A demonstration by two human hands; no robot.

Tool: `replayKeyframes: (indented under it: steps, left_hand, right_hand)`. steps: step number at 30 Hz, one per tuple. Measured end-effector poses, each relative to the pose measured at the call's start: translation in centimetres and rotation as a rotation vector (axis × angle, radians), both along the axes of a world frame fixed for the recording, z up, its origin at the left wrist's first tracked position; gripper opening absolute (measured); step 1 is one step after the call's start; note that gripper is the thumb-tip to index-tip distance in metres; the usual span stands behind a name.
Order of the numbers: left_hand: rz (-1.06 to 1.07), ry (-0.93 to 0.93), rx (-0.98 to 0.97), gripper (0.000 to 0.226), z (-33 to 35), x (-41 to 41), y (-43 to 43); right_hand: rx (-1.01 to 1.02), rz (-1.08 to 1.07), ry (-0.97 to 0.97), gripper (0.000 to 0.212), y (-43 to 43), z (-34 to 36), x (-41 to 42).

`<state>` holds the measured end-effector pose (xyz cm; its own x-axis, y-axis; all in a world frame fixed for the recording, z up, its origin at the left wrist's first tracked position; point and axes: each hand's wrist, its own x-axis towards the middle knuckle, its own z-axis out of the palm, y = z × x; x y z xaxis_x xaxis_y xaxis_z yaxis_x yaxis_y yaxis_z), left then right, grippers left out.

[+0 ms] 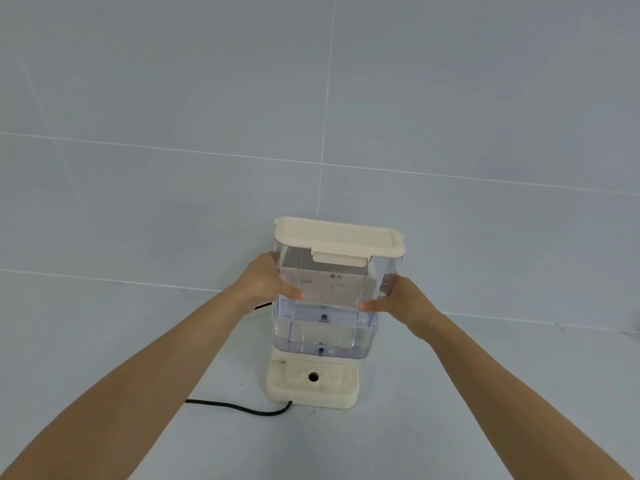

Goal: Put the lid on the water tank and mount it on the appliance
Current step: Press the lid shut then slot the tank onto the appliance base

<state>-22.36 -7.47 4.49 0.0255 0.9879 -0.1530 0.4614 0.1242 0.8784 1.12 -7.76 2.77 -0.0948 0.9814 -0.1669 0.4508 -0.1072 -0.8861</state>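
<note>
Both your hands, left [265, 284] and right [403, 299], clasp the upright clear plastic tank [325, 299], cream lid [337, 239] on, directly above the cream base [313, 386].

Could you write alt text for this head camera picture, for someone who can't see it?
Two bare hands, left hand and right hand, hold a clear water tank with its cream lid on, over a cream appliance base. A black cord trails from the base.

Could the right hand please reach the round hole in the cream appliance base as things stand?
Probably not yet: the right hand is gripping the clear plastic water tank, though the round hole itself lies uncovered.
</note>
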Motion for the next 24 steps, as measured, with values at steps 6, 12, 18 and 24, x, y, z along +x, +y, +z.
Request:
replayKeyframes:
  steps: [6,12,18,24]
  left_hand:
    - [-0.006,0.004,-0.030,0.087,-0.8,-1.1,1.3]
    - [-0.024,-0.044,-0.060,0.074,-1.5,-1.7,2.1]
    - [-0.020,-0.082,-0.053,0.070,-2.6,-1.5,1.8]
    - [-0.044,-0.091,-0.044,0.072,-4.2,-1.4,1.7]
  right_hand:
    - [-0.036,-0.046,0.040,0.059,0.9,-1.0,-1.5]
    - [-0.029,-0.053,0.020,0.059,1.5,-1.3,-1.8]
    - [-0.020,-0.044,-0.042,0.063,1.6,-2.1,-1.6]
    - [-0.045,-0.042,-0.089,0.066,1.3,-3.7,-1.7]
